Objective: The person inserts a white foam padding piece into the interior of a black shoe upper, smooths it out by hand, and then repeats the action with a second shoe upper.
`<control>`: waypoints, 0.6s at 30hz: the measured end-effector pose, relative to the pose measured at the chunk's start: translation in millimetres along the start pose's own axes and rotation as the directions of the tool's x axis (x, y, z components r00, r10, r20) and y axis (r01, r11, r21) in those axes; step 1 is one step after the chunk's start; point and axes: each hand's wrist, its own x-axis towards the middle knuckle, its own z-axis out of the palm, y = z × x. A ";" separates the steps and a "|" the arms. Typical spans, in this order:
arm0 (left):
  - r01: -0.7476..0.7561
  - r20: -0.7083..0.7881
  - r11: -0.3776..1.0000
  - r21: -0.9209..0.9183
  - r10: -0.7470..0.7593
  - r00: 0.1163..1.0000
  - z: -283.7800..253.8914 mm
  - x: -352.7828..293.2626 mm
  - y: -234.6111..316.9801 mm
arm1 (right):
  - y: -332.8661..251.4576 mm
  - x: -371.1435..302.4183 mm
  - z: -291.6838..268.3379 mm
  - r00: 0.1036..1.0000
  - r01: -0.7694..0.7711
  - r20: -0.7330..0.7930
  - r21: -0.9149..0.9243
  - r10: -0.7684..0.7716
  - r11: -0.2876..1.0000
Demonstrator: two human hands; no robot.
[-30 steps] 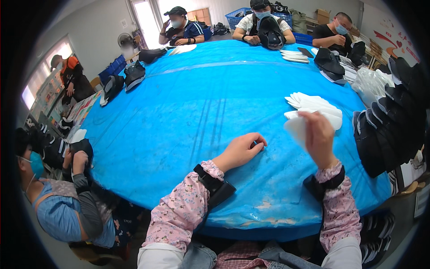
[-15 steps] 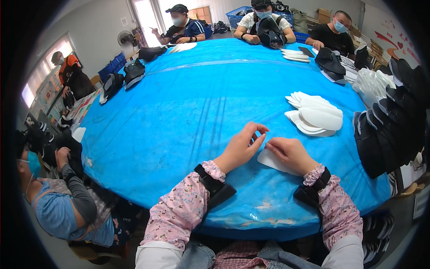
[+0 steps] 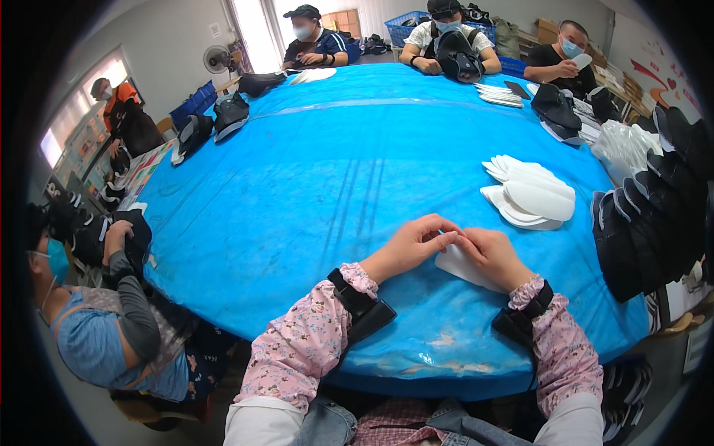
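Close in front of me, my right hand grips a white insole, its fingers and thumb closed over the far end. The insole lies low over the blue-covered table, mostly beneath that hand. My left hand is curled, with thumb and forefinger brought together against the right fingertips. Whatever the left fingers pinch is hidden. Beyond my right hand rests a fanned pile of white insoles.
Black shoes stand in a row along the right edge, beside a clear plastic bag. More black shoes lie at the far left. Another insole stack sits at the far side. Several co-workers sit around the table.
My left hand has moved right and slightly nearer, its fingertips now meeting those of my right hand. At the far right, a co-worker has raised a white insole.
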 end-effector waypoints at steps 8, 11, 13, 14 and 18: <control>0.025 0.037 0.999 -0.027 -0.024 0.999 0.9 -0.1 -2.0 | -3.5 -1.5 -0.5 1.000 -0.027 0.003 0.038 0.027 0.999; 0.035 0.026 0.999 -0.015 -0.035 0.999 -1.7 0.7 -7.2 | -6.1 -0.6 -0.6 1.000 -0.029 0.012 0.045 0.029 0.999; 0.041 0.018 0.999 -0.006 -0.041 0.999 -2.6 1.4 -8.2 | -6.6 -0.4 -1.1 1.000 -0.024 0.006 0.059 0.023 0.998; 0.040 0.004 0.999 0.025 -0.040 0.999 -2.5 1.7 -6.5 | -6.8 -0.4 -2.4 0.999 -0.031 0.016 0.047 0.030 0.998; 0.030 -0.042 0.998 0.059 -0.028 0.999 -3.3 2.7 -8.7 | 0.5 -0.4 -0.7 1.000 -0.012 0.028 -0.012 0.013 1.000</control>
